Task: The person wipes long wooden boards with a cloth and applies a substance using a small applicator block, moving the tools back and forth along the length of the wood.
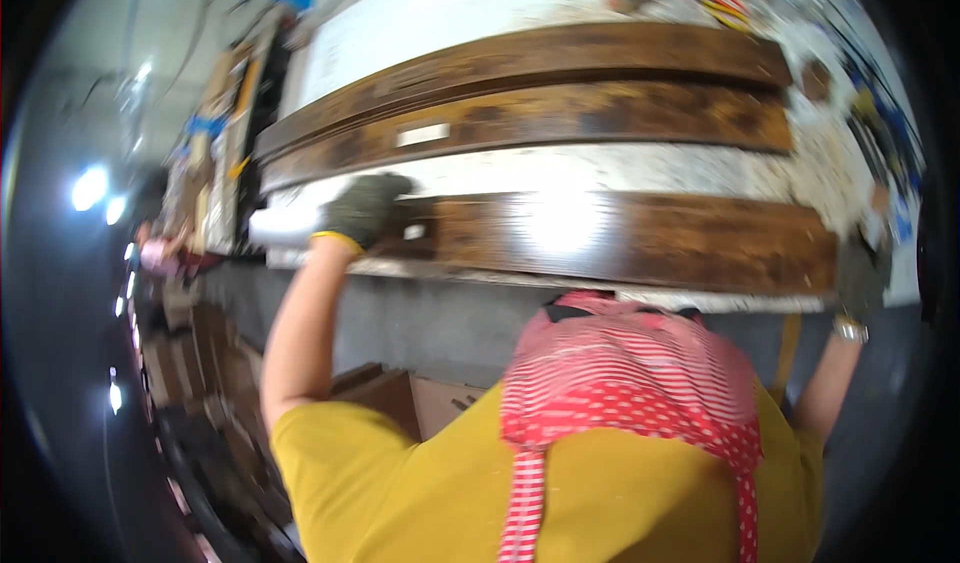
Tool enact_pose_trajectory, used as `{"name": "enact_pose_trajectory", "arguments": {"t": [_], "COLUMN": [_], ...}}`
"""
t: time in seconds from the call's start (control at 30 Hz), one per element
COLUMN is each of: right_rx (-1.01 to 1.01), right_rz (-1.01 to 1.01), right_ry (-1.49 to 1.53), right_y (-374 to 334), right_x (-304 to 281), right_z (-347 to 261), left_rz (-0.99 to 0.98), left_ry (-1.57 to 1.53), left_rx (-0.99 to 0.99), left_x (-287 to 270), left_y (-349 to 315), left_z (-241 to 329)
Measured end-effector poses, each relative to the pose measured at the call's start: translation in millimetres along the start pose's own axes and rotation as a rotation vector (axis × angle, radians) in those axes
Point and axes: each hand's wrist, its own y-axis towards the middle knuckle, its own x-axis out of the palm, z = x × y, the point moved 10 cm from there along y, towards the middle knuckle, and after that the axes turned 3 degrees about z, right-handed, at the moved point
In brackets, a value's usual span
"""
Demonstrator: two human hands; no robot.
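Observation:
A long dark-brown wooden board lies across the near side of the bench, with strong glare on its middle. My left hand, in a dark grey-green glove with a yellow cuff, is closed over its left part. Beside that hand lies a smooth white, rounded piece like a roll; whether my fingers hold it or the board is unclear. A small white label shows just right of the glove. My right hand, also gloved, is at the board's right end; blur hides its fingers.
Two more brown boards lie parallel on the far side of the white bench; the nearer one bears a white label. Tools and clutter line the right edge. Cardboard boxes stand on the floor at left.

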Motion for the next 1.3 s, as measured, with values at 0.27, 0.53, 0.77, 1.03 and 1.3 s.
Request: {"name": "enact_pose_trajectory", "arguments": {"t": [0.27,0.53,0.77,1.03,1.3], "right_rx": [0.529,0.041,0.545,0.487,0.45], "right_rz": [0.239,-0.247,-0.415,-0.512,-0.092], "right_ry": [0.536,-0.494,0.581,0.658,0.542], "right_y": [25.4,62.7,76.9,45.5,46.3], "right_x": [-2.3,-39.4,-48.6,-6.1,-63.8], "right_z": [53.6,55.7,66.3,65.3,69.4], "left_rz": [0.161,0.217,0.469,0.336,0.251], "left_ry": [0.052,0.153,0.241,0.142,-0.061], "left_rx": [-0.163,-0.048,-0.125,-0.184,-0.27], "left_x": [33.1,1.9,-36.2,1.7,5.9], "left_y": [-24.6,-34.0,-65.6,-85.1,-91.5], "left_z": [23.2,28.6,24.8,34.4,19.5]}}
